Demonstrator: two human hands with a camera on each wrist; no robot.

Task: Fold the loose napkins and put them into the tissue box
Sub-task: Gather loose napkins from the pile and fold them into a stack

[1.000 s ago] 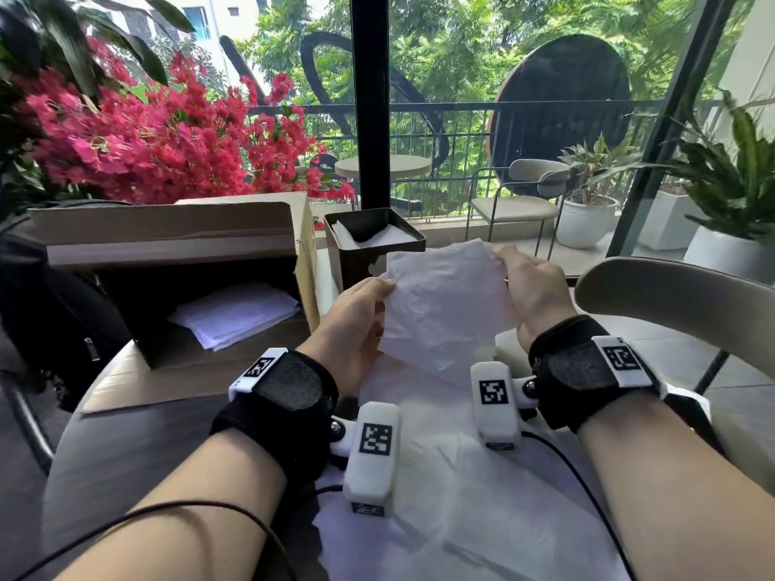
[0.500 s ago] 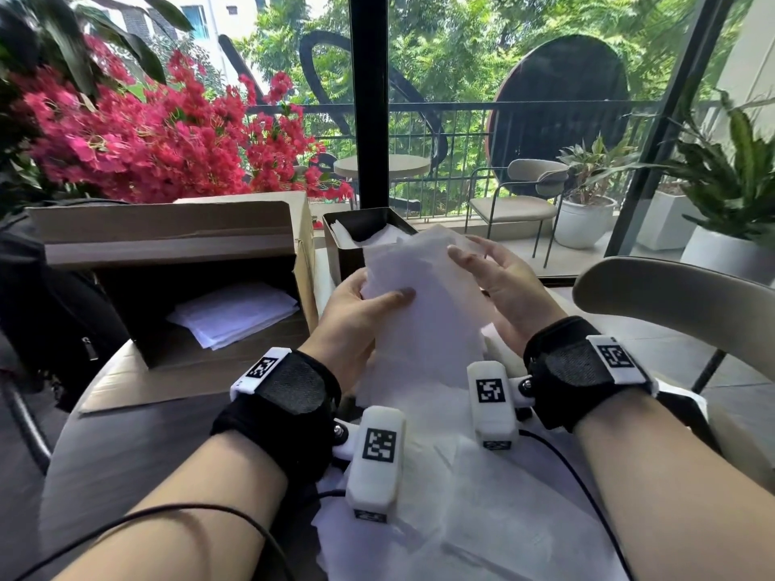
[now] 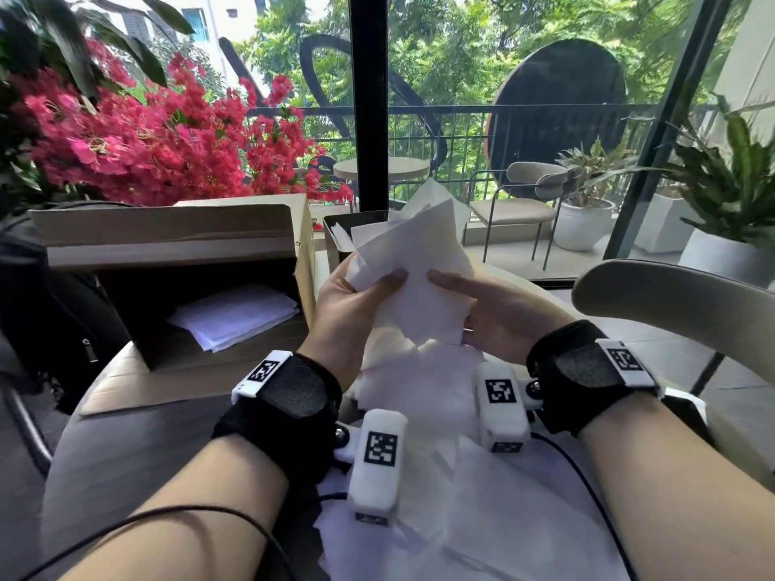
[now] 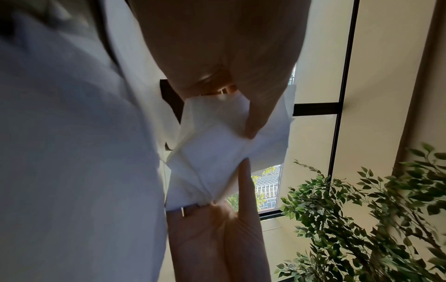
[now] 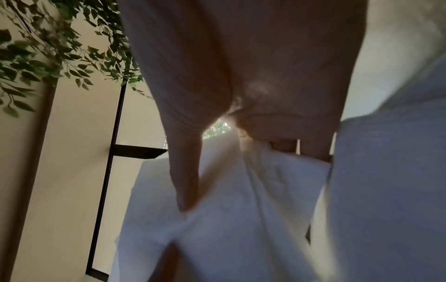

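Note:
A white napkin (image 3: 413, 262) is held up above the table, folded over on itself, in front of the dark tissue box (image 3: 335, 228). My left hand (image 3: 356, 295) pinches its left edge, thumb on the near face. My right hand (image 3: 482, 306) holds the right side, thumb laid across the front and fingers behind. The left wrist view shows the napkin (image 4: 217, 152) creased between both hands. In the right wrist view the napkin (image 5: 229, 209) bunches under my thumb. More loose napkins (image 3: 440, 496) lie spread on the table below my wrists.
An open cardboard box (image 3: 167, 262) with a stack of white sheets (image 3: 235, 316) stands at the left. A black bag (image 3: 50, 312) sits beside it. A chair back (image 3: 671, 295) curves at the right. Red flowers and a window lie beyond.
The napkin has been folded narrower and raised toward the tissue box. My right hand turned from gripping the top edge to lying with its thumb across the front; both hands came closer together.

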